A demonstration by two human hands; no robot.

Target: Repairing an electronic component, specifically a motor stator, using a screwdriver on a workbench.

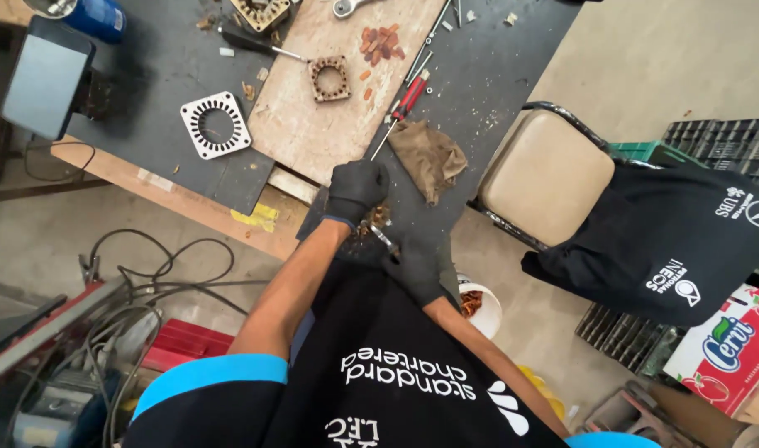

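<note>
On the dark tabletop (495, 75) edge, the black-gloved left hand (356, 191) closes over a small brownish coppery clump (379, 217), frayed and tangled. The gloved right hand (414, 264) grips a thin metal tool (382, 236), tip touching it.

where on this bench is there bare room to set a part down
Bare dark mat between the grey tablet and white slotted ring. Bare wooden board below the square rusty stator. Crowded around the gloved hands and brown rag.
</note>
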